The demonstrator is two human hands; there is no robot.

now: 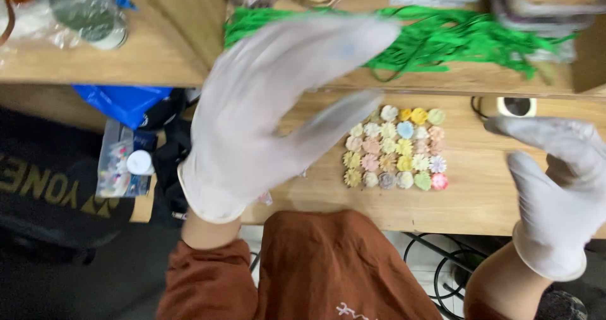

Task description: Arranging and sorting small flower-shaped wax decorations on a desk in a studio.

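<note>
Gloved hands (265, 112) above pastel flower pieces (394, 148)

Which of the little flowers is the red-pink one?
It's the flower at the bottom right corner of the flower grid, at the end of the bottom row. It's bright pinkish red; its neighbours are pale green, white, yellow and peach.
</note>
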